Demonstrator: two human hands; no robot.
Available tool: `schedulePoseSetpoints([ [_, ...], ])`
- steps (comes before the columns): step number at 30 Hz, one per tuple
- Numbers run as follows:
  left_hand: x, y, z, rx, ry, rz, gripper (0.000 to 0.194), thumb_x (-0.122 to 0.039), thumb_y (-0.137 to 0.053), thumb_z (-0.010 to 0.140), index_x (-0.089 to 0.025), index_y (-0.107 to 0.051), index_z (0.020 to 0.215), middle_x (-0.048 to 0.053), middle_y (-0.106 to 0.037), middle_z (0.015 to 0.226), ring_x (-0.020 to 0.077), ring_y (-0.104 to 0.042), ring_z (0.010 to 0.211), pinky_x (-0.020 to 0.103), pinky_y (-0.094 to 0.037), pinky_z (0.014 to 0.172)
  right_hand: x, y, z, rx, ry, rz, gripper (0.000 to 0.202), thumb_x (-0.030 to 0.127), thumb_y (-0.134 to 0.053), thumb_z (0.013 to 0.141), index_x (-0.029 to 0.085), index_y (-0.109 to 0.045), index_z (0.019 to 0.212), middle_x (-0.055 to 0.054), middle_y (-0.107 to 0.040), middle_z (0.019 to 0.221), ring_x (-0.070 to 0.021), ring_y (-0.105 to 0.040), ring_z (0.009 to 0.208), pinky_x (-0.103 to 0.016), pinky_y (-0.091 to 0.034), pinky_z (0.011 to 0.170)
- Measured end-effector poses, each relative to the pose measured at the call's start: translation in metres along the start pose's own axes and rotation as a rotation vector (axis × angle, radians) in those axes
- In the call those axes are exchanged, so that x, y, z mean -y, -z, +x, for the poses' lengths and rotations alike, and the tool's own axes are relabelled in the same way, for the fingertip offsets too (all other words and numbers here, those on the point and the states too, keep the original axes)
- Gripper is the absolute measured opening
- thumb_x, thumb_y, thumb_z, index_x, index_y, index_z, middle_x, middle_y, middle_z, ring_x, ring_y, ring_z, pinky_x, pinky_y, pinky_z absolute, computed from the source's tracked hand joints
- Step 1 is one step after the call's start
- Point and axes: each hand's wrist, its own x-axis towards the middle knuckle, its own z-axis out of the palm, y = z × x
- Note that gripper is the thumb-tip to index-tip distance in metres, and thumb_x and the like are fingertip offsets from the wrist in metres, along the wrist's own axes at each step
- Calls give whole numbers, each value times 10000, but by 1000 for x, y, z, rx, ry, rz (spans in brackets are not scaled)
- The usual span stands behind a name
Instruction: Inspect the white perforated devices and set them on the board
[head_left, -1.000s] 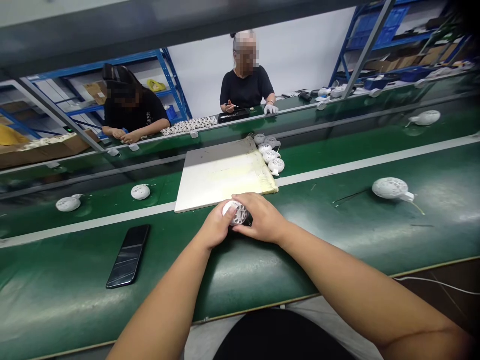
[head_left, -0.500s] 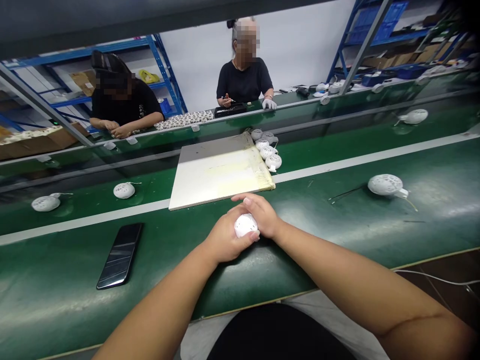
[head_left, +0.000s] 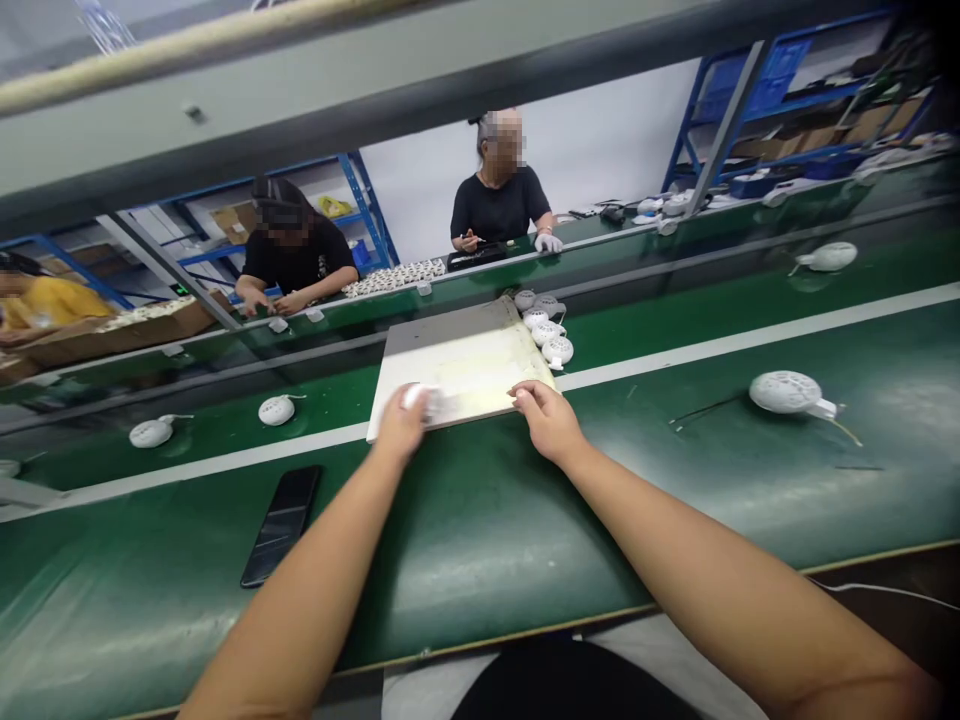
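My left hand (head_left: pixel 401 425) is closed around a small white rounded plastic piece (head_left: pixel 429 402), smeared by motion, above the near left part of a flat white board (head_left: pixel 442 350). Apart from it, my right hand (head_left: pixel 553 422) is at the board's near right corner. Its thumb and fingers are pinched together; whether anything small is between them, I cannot make out. Along the board's right edge lie several white round perforated shells (head_left: pixel 556 350) with short wires.
A black phone (head_left: pixel 281 525) lies left of my forearm on the green conveyor belt (head_left: pixel 480 560). More white shells sit on the belt, including one at right (head_left: pixel 787 392) and one at left (head_left: pixel 277 410). Co-workers (head_left: pixel 501 205) sit across the line, below an overhead beam.
My hands have come apart from around the white piece. The left carries it forward and left to the board; the right has moved slightly forward. The camera view has tilted upward.
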Motion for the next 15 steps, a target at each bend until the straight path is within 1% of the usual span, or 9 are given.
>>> schedulePoseSetpoints([
  [1,7,17,18,-93,37,30,429,-501,-480,930,-126,-631,1074,151,-699,1081,272,-667,993,403,-517,887,-2,3,4,-33,6,-78,332,492,-528,912,209,-676,1003,-65,-701,984,-217,-639,852,-383,-510,844],
  [2,13,34,34,-177,76,62,448,-485,-425,953,-99,-626,1057,197,-681,1112,321,-641,1071,463,-488,933,-4,6,7,-63,10,-149,318,467,-534,904,205,-679,1010,-68,-700,980,-219,-635,836,-394,-510,851],
  [3,18,50,48,-243,111,94,422,-455,-445,945,-84,-620,1043,230,-664,1137,367,-604,1145,517,-451,975,-5,9,12,-87,18,-204,305,438,-534,898,200,-679,1022,-78,-697,1008,-227,-636,857,-408,-508,874],
  [5,28,76,66,-307,163,136,362,-393,-550,888,-69,-608,1038,267,-646,1164,436,-531,1242,593,-378,1029,-8,14,22,-136,70,-312,296,374,-532,886,185,-679,1060,-116,-662,1164,-264,-617,1042,-444,-465,994],
  [7,33,88,73,-329,173,160,387,-337,-637,827,-54,-589,1086,286,-627,1209,475,-468,1301,647,-305,1067,-12,22,36,-207,123,-451,302,320,-546,869,167,-685,1089,-151,-567,1346,-299,-498,1278,-463,-353,1130],
  [9,32,85,71,-332,124,167,469,-321,-661,820,-40,-559,1181,290,-581,1303,469,-409,1361,644,-246,1115,-16,33,53,-254,113,-610,340,283,-563,857,155,-677,1150,-166,-452,1476,-316,-369,1404,-459,-257,1196],
  [11,22,68,57,-319,39,158,515,-340,-641,853,-65,-532,1275,254,-535,1394,411,-402,1391,571,-249,1162,-20,45,70,-229,27,-705,467,259,-588,843,154,-602,1297,-168,-376,1545,-324,-320,1444,-450,-235,1206],
  [13,6,41,30,-267,-68,77,497,-375,-597,899,-139,-523,1330,184,-530,1431,331,-462,1366,479,-308,1170,-25,55,87,-174,-80,-718,673,273,-621,827,141,-436,1460,-198,-414,1523,-341,-404,1397,-454,-312,1160],
  [15,-10,10,-6,-158,-198,-139,453,-405,-557,935,-208,-522,1342,131,-544,1424,278,-505,1332,450,-339,1163,-29,61,100,-147,-167,-703,794,316,-638,822,109,-323,1520,-236,-524,1420,-356,-541,1270,-459,-420,1059],
])
